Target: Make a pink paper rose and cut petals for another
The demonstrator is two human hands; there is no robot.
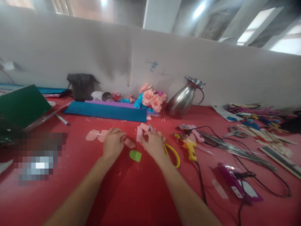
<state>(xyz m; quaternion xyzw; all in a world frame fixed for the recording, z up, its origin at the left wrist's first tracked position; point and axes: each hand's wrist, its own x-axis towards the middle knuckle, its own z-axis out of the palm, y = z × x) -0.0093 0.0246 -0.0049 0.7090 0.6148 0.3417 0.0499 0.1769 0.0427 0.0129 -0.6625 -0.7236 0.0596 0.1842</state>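
My left hand (113, 143) has its fingers bent into a pinch at the edge of a curved pink paper petal (130, 143). On its far side lie more pink petals (93, 135). My right hand (154, 143) is closed at the lower end of a pink paper strip (139, 133); its fingertips partly cover the strip. Yellow-handled scissors (176, 156) lie under and beside this hand, with a blade tip showing beyond the knuckles. A green rounded paper piece (135, 155) rests on the red table between my wrists.
A yellow glue gun (191, 150), its cord, a bundle of wires (225, 147) and a purple power strip (242, 185) lie to the right. Behind are folded blue paper (105, 111), pink paper flowers (150, 97) and a steel jug (182, 100). A green sheet (24, 105) stands left.
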